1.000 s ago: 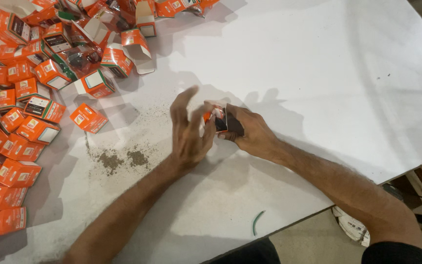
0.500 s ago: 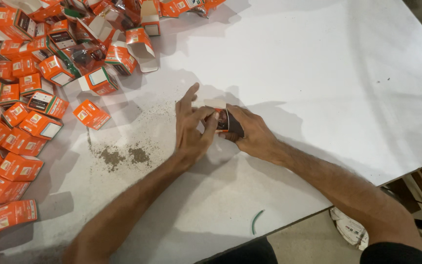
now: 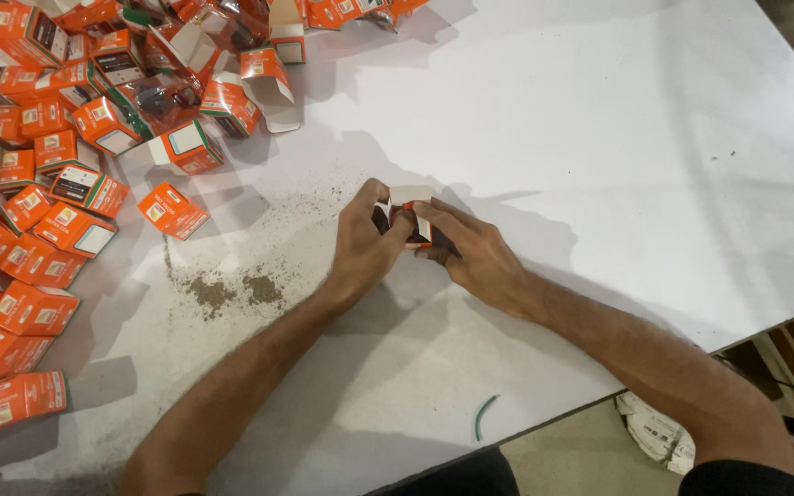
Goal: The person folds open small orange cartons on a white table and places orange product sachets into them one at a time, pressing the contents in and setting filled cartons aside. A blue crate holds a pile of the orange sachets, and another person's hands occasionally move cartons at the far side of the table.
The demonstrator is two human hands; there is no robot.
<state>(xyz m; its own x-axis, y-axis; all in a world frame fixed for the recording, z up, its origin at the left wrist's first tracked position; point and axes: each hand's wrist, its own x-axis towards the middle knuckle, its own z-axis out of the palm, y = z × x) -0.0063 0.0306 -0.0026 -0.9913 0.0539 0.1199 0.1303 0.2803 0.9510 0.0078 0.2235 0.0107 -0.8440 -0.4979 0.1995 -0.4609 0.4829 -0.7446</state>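
Orange cardboard, a small box (image 3: 413, 219), sits pinched between my left hand (image 3: 365, 243) and right hand (image 3: 470, 253), each grip clamped on it over the smooth white tabletop (image 3: 599, 138); gritty dark powder (image 3: 232, 289) lies near; glossy orange boxes (image 3: 39, 230) heap well apart, leftward.

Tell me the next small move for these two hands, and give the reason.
Probably press the open white flap down to shut the small orange box. Both the left hand and the right hand grip it together on the white table, with the flap standing up, while shut orange boxes lie piled on the left.
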